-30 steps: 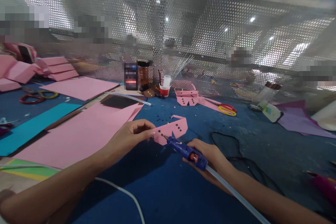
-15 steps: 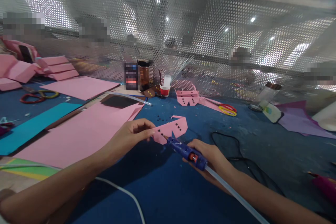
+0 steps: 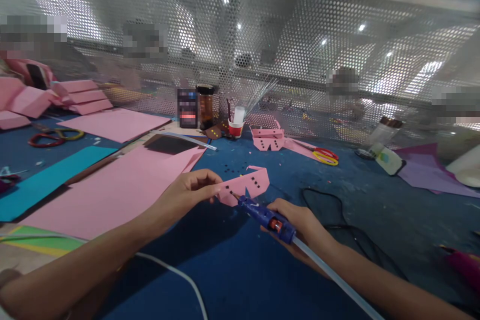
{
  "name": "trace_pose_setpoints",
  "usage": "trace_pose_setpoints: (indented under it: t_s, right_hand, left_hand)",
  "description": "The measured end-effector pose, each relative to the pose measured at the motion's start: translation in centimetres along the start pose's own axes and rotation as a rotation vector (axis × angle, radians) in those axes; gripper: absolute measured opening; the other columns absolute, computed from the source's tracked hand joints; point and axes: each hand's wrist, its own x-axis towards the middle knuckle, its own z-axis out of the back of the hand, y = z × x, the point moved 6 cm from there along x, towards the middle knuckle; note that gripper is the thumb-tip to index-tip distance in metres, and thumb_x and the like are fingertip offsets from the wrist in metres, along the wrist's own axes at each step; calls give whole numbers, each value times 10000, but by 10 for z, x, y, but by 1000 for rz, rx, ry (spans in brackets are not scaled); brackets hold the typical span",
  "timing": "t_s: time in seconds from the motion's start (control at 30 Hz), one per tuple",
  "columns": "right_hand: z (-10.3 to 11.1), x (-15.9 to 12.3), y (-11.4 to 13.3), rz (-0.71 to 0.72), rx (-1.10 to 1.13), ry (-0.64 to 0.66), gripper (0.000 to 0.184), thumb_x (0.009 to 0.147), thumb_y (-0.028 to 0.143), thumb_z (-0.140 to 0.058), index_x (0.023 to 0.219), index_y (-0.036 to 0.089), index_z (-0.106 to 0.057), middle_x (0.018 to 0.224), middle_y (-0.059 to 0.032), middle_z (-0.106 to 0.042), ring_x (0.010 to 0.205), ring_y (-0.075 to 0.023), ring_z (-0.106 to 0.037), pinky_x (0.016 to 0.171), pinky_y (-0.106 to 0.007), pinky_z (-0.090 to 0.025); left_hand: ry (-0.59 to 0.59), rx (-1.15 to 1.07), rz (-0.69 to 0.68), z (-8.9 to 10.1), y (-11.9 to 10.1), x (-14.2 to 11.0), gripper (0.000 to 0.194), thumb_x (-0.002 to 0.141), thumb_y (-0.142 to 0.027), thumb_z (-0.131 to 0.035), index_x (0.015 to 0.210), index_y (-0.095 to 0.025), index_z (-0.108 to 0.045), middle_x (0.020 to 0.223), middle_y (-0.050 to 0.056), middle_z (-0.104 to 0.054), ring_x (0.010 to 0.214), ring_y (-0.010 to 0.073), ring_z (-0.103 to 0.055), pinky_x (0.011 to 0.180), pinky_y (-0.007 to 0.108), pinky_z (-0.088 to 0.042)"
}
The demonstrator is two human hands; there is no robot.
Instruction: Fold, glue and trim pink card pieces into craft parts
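L hand (image 3: 193,189) pinches the pink cutout (image 3: 255,183) by its L end, above the table (image 3: 240,270) nr its front edge; phone (image 3: 188,110), jar (image 3: 205,108) and cup (image 3: 236,128) stand behind, toward the back edge. R hand (image 3: 294,220) clamped on glue gun (image 3: 266,216), tip at cutout.

No words, numbers or signs could be read. The upright, dark rectangular screen (image 3: 187,108) showed only pixelated blocks.
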Motion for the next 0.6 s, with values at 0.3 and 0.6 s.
trace_pose_setpoints:
  t_s: [0.3, 0.6]
  right_hand:
    - [4, 0, 6, 42, -9, -56, 133, 910, 200, -636, 1041, 222, -630, 912, -11, -689, 773, -150, -649, 672, -212, -457]
    - [3, 0, 4, 52, -20, -58, 171, 897, 196, -645, 1065, 223, -632, 933, -19, -698, 772, -153, -651, 672, -215, -458]
  left_hand:
    - [8, 11, -10, -2, -3, 0, 235, 865, -429, -693, 879, -194, -703, 841, 15, -660, 745, 152, -556, 705, 289, -449]
    - [16, 2, -13, -1, -2, 1, 237, 878, -422, -689, 893, -186, -701, 849, 20, -675, 752, 152, -559, 711, 289, -451]
